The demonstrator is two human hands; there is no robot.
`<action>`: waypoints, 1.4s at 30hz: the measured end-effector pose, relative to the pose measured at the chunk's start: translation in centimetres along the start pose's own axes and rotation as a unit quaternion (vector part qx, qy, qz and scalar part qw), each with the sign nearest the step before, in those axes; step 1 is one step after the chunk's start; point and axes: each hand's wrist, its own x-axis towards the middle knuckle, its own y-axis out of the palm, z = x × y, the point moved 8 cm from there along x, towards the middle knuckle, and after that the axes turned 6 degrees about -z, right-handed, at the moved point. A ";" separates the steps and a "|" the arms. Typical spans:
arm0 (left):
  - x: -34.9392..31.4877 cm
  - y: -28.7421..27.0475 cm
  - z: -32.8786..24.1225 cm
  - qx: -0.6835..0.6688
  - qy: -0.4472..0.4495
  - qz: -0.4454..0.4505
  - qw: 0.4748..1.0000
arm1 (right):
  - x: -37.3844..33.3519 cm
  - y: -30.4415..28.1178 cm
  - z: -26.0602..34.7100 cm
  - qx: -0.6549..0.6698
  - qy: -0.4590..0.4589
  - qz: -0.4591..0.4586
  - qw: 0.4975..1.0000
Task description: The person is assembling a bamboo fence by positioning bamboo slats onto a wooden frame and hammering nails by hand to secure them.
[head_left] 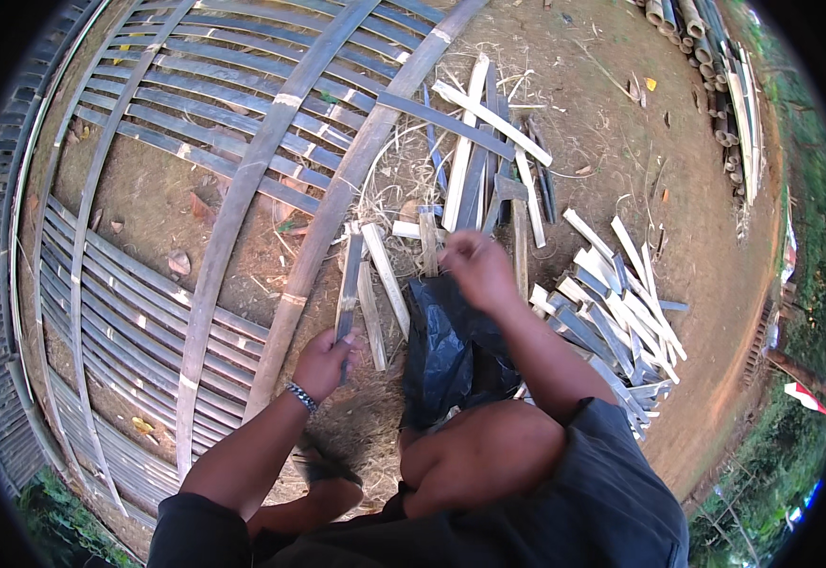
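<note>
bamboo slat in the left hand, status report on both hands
Left hand shut on long dark bamboo slat, held upright. Right hand reaching over black plastic bag; its fingers blurred. Pale cut bamboo strips piled alongside.

Bare dirt ground (621, 123) lies open to the upper right, giving free passage. A woven bamboo frame (243, 189) blocks the whole left side. Straight ahead, loose bamboo strips (479, 161) clutter the way; a pile of cut slats (612, 312) crowds the right. A black plastic bag (441, 341) fills the gap between both hands.
</note>
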 end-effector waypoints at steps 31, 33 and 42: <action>0.4 0.5 -5.0 -0.016 0.135 -0.102 0.985 | 9.1 -11.0 3.1 0.440 -0.034 -0.043 0.896; 0.9 1.6 -6.4 -0.029 0.139 -0.088 0.986 | 9.5 -10.9 3.4 0.458 -0.025 -0.023 0.888; 1.0 7.2 -9.2 0.003 0.148 0.054 0.988 | 6.8 -5.0 3.7 0.390 0.044 0.037 0.919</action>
